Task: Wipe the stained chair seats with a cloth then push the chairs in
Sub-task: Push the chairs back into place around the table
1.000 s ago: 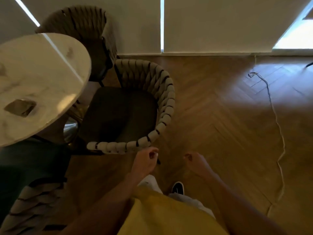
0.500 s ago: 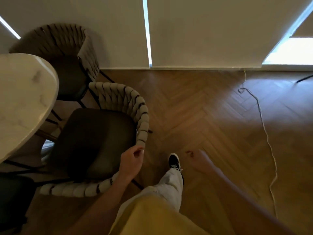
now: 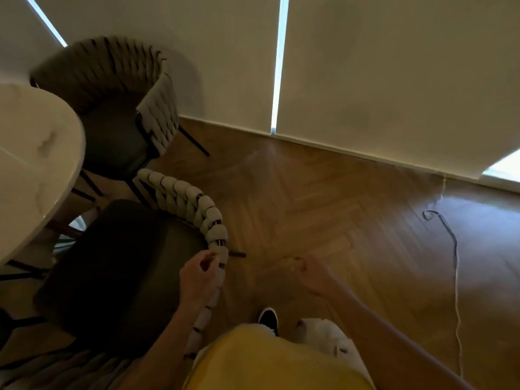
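Note:
A chair with a dark seat point(image 3: 121, 266) and a pale woven rope backrest point(image 3: 208, 218) stands at the lower left, partly under the round marble table point(image 3: 36, 164). My left hand point(image 3: 198, 277) grips the top of that backrest. My right hand point(image 3: 312, 274) hovers over the floor to the right, blurred, fingers loosely curled with nothing in it. A second chair point(image 3: 118, 108) of the same kind stands behind, by the wall. No cloth is in view.
A thin cord point(image 3: 455, 277) snakes across the herringbone wood floor point(image 3: 323, 209) on the right. Blinds cover the wall ahead. My dark shoe point(image 3: 268, 319) is near the chair's back. A third chair's woven back point(image 3: 56, 370) shows at the bottom left.
The view has swung right and back, so the table shows less. My left hand went from beside the backrest to gripping it, and the chair sits further out from the table.

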